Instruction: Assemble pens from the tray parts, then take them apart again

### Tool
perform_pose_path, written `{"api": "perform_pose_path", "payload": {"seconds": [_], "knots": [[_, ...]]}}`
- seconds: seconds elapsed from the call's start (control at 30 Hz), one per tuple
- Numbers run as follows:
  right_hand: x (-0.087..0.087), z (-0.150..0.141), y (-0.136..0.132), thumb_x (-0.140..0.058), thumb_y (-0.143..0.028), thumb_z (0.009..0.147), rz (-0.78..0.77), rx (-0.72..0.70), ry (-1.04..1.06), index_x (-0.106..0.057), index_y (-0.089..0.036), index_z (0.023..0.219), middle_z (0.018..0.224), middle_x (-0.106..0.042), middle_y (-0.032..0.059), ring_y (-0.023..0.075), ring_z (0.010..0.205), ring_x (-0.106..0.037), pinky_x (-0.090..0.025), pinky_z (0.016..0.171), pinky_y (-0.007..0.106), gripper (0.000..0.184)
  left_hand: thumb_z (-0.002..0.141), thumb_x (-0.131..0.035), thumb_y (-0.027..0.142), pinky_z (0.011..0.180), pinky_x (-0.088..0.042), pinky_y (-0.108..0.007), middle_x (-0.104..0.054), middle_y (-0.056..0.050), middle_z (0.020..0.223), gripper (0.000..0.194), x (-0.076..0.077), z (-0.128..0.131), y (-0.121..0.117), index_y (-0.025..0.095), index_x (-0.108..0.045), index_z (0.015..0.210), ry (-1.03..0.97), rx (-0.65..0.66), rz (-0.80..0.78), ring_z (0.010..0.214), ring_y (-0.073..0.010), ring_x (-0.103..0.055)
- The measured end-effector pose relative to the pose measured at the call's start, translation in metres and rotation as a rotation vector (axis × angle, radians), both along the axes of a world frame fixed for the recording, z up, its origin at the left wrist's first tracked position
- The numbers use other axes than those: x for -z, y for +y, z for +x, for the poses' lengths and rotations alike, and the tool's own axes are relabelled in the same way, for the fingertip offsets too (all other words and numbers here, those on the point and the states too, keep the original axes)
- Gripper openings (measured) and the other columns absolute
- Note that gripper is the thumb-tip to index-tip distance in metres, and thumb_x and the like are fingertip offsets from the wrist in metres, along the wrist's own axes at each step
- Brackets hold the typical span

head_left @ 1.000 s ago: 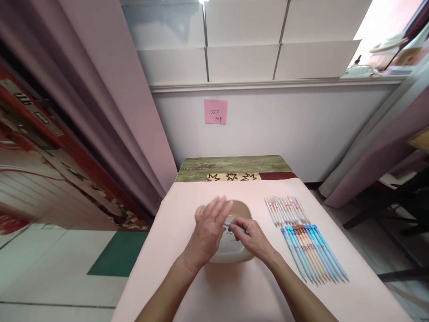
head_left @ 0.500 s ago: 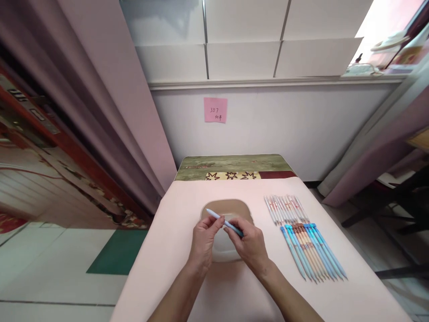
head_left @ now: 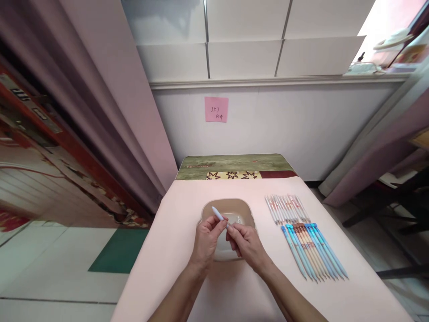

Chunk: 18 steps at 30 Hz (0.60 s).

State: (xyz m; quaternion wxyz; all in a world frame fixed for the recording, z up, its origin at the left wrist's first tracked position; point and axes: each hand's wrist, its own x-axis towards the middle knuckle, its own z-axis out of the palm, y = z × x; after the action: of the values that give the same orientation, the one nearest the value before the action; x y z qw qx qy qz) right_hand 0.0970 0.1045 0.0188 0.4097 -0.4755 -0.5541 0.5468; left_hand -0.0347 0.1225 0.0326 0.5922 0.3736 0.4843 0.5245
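Pen (head_left: 217, 213) now steeper, more covered by hands (head_left: 247, 243).

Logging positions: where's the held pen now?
In the head view, the pen is in the left hand and right hand, over the beige bowl, left of the blue-and-brown pen row.

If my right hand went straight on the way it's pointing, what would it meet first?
Most likely your left hand, just ahead and pinching the pen; the exact gap is hard to judge from this view.
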Motion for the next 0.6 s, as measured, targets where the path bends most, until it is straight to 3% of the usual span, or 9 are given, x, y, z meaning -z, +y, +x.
{"api": "perform_pose_path", "payload": {"seconds": [0.1, 0.23, 0.3, 0.37, 0.5, 0.6], "knots": [[-0.003, 0.002, 0.002, -0.051, -0.061, 0.085, -0.253, -0.066, 0.276, -0.055, -0.017, 0.069, 0.044, -0.044, -0.0067, 0.0046, 0.033, -0.033, -0.02, 0.034, 0.017, 0.047, 0.065, -0.079, 0.031, 0.072, -0.044, -0.023, -0.067, -0.002, 0.071, 0.024, 0.0, 0.0, 0.001, 0.013, -0.073, 0.079, -0.026, 0.014, -0.01, 0.071, -0.0131, -0.058], [-0.005, 0.006, 0.005, -0.04, -0.073, 0.083, -0.319, -0.041, 0.319, -0.062, -0.014, 0.081, 0.053, -0.059, 0.0001, 0.0071, 0.037, -0.049, -0.034, 0.037, 0.017, 0.064, 0.066, -0.079, 0.032, 0.065, -0.042, -0.02, -0.061, 0.001, 0.065, 0.024, 0.002, -0.003, 0.004, 0.012, -0.073, 0.079, -0.165, -0.05, -0.065, 0.062, -0.0086, -0.052], [-0.003, 0.009, 0.006, -0.035, -0.076, 0.082, -0.314, 0.025, 0.316, -0.062, -0.013, 0.084, 0.057, -0.061, 0.0018, 0.0088, 0.041, -0.054, -0.038, 0.038, 0.017, 0.068, 0.064, -0.081, 0.031, 0.06, -0.041, -0.018, -0.058, 0.002, 0.062, 0.025, 0.004, -0.007, 0.007, 0.012, -0.072, 0.078, -0.23, -0.117, -0.09, 0.057, -0.006, -0.048], [0.0, 0.01, 0.006, -0.044, -0.072, 0.082, -0.256, 0.092, 0.314, -0.06, -0.014, 0.08, 0.059, -0.061, 0.0008, 0.008, 0.042, -0.054, -0.039, 0.039, 0.017, 0.06, 0.063, -0.082, 0.029, 0.057, -0.04, -0.017, -0.058, 0.002, 0.063, 0.026, 0.006, -0.01, 0.007, 0.011, -0.072, 0.079, -0.285, -0.164, -0.117, 0.055, -0.0048, -0.048], [0.005, 0.007, 0.006, -0.069, -0.057, 0.073, -0.136, 0.146, 0.293, -0.059, -0.016, 0.081, 0.061, -0.061, -0.0015, 0.0075, 0.045, -0.054, -0.043, 0.043, 0.018, 0.043, 0.063, -0.082, 0.025, 0.055, -0.043, -0.016, -0.061, 0.001, 0.067, 0.026, 0.006, -0.011, 0.004, 0.01, -0.071, 0.081, -0.342, -0.167, -0.16, 0.056, -0.0047, -0.051], [0.001, 0.003, 0.01, -0.072, -0.054, 0.07, -0.077, 0.15, 0.277, -0.06, -0.016, 0.082, 0.061, -0.062, -0.0012, 0.0092, 0.047, -0.056, -0.045, 0.045, 0.02, 0.041, 0.065, -0.081, 0.02, 0.056, -0.047, -0.017, -0.065, -0.002, 0.072, 0.021, 0.002, -0.016, 0.003, 0.009, -0.07, 0.08, -0.391, -0.158, -0.176, 0.057, -0.0064, -0.056]]}}
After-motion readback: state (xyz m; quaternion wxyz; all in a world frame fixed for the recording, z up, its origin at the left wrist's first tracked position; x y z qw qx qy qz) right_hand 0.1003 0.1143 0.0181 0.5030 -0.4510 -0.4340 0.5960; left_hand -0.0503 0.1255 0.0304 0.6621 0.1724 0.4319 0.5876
